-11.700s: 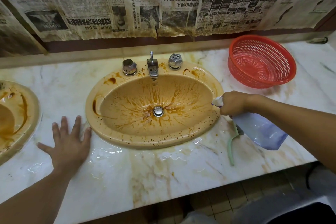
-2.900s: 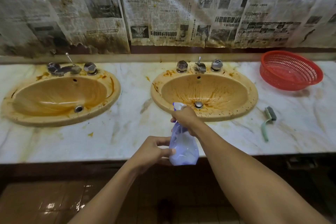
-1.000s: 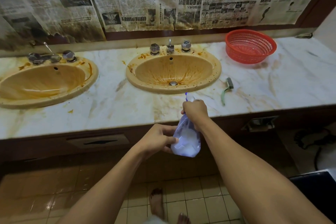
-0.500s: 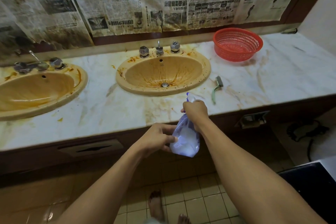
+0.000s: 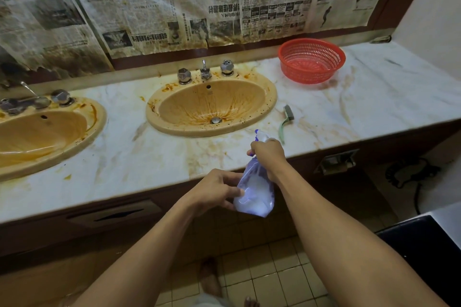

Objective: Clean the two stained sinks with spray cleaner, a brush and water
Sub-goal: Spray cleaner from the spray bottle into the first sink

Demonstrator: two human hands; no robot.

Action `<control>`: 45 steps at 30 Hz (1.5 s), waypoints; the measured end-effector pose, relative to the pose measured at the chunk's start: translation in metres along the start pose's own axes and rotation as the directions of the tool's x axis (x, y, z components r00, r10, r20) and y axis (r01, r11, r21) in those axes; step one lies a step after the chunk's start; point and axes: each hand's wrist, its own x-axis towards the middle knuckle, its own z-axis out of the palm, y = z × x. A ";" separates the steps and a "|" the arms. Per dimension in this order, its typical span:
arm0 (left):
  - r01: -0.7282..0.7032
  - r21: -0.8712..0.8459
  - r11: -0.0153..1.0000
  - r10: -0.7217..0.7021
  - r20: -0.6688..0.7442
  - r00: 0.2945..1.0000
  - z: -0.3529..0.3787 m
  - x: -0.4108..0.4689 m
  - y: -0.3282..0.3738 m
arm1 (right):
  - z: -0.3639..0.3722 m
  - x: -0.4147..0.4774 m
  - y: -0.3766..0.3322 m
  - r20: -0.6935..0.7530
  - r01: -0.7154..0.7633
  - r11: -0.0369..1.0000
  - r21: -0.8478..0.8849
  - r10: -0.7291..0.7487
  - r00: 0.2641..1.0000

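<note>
Our right hand (image 5: 268,154) clenched the spray bottle (image 5: 257,194) at its neck, our left hand (image 5: 217,192) pinching the thin, light-looking body; the neck seemed the firmer hold.

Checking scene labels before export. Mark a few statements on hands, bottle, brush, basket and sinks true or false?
1. The right hand grips the bottle at its neck. True.
2. The left hand is free. False: it holds the bottle's body.
3. The brush lies on the counter, right of the right sink. True.
4. The basket stands between the sinks. False: it stands right of both.
5. The right sink is clean. False: brown streaks run to its drain.
</note>
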 end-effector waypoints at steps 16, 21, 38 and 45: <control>-0.028 0.093 0.995 0.026 0.021 0.999 -0.003 0.022 0.016 | -0.011 0.011 -0.002 -0.122 0.035 0.997 0.072 -0.026 0.992; -0.037 0.156 0.987 0.037 0.007 0.999 -0.010 0.032 0.024 | -0.015 0.012 -0.004 -0.218 0.014 0.990 0.140 0.017 0.976; -0.025 0.106 0.994 0.002 0.210 0.978 -0.070 0.076 0.031 | 0.011 0.060 -0.021 -0.202 -0.098 0.986 0.131 0.124 0.972; -0.026 0.120 0.992 -0.012 0.307 0.952 -0.097 0.100 0.030 | 0.023 0.081 -0.024 -0.247 -0.171 0.972 0.163 0.208 0.947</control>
